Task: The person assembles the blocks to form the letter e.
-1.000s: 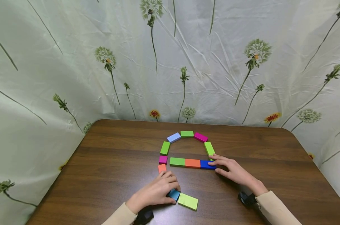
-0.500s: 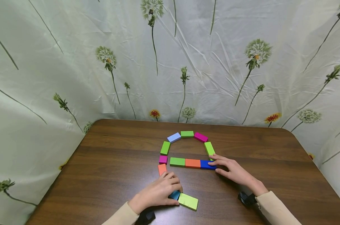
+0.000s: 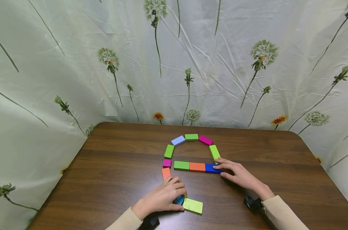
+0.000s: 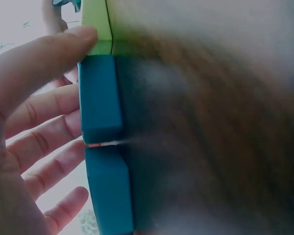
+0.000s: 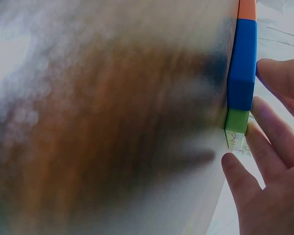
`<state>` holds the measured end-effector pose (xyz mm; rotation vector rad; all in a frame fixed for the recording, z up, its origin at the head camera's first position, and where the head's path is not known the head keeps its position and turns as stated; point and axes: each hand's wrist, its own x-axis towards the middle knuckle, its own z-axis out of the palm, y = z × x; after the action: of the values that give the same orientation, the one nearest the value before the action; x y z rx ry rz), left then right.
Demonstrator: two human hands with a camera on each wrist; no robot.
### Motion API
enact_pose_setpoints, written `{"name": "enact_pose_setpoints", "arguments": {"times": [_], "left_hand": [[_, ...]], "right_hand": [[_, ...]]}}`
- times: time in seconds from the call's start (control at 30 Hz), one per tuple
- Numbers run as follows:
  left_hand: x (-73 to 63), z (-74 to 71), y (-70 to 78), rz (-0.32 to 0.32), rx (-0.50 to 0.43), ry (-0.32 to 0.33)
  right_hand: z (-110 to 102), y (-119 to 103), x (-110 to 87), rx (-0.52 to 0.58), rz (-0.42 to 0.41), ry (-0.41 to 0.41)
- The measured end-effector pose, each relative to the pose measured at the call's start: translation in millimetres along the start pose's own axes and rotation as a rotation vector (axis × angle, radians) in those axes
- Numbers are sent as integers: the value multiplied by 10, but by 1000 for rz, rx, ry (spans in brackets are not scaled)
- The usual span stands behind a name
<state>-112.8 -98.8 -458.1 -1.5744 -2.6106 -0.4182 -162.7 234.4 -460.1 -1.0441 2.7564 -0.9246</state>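
My left hand [image 3: 163, 198] reaches over a teal-blue block [image 3: 178, 200], with thumb and index finger on its two sides at the seam with a lime block [image 3: 193, 206]. In the left wrist view, the thumb tip overlaps that seam. A second teal block [image 4: 109, 191] lies in line behind the first, separated by a narrow gap; the hand hides it in the head view. My right hand [image 3: 240, 174] rests with loosely extended fingers at a dark blue block [image 3: 211, 168] and the lower end of a light green block [image 3: 214, 153].
An orange block [image 3: 197, 167] and a green block [image 3: 181, 165] continue the row from the dark blue one. Several coloured blocks curve above it, including a magenta block [image 3: 205, 140]. An orange-red block [image 3: 166, 173] lies just beyond my left fingers. A floral curtain [image 3: 220, 64] hangs behind the table [image 3: 104, 179].
My left hand has shifted slightly right along the teal block toward the lime block. The lime block has turned a little. My right hand stays in place.
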Motion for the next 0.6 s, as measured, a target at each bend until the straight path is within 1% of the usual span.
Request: {"name": "enact_pose_setpoints", "arguments": {"times": [0.1, 0.2, 0.33, 0.4, 0.5, 0.6], "left_hand": [[-24, -55, -41, -30, -47, 49], [-66, -165, -136, -103, -73, 127], [-127, -304, -301, -226, -33, 234], [-156, -352, -370, -271, -16, 276], [-198, -397, -448, -317, -19, 310], [-226, -419, -496, -349, -34, 313]], "right_hand": [[0, -3, 2, 0, 3, -1], [-2, -5, 2, 1, 8, -5], [-8, -10, 2, 5, 12, -9], [-13, -13, 4, 7, 14, -13], [-19, -16, 10, 9, 17, -18], [-25, -17, 15, 9, 13, -17]]}}
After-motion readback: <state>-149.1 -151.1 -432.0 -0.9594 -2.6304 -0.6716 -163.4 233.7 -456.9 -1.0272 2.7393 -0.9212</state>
